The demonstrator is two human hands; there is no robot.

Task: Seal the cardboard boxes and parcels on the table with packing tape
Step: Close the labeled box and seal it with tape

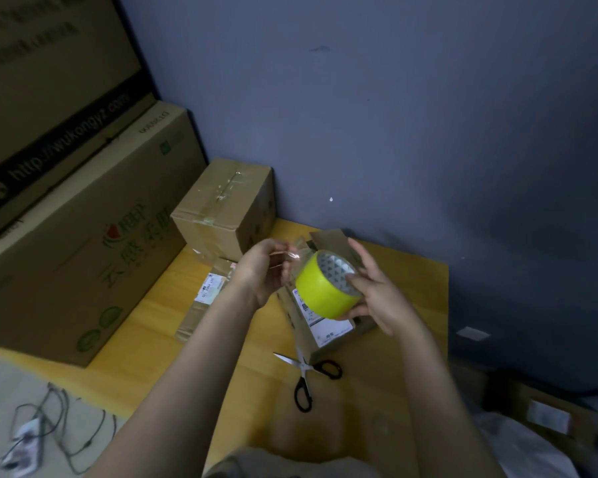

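Note:
My right hand (377, 291) grips a yellow roll of packing tape (321, 288) above the table, fingers inside its core. My left hand (266, 267) pinches the clear free end of the tape (296, 253), drawn out a short way to the left of the roll. Directly under the roll sits a small cardboard box (328, 327) with a white label and an open flap at its back. A flat parcel (204, 298) with a label lies to its left. A taped cardboard box (225, 208) stands at the back against the wall.
Black-handled scissors (308, 374) lie open on the yellow wooden table (411, 294) in front of the small box. Large printed cartons (76, 219) are stacked at the left. Cables (49, 422) lie on the floor at lower left. More packages (549, 415) sit at lower right.

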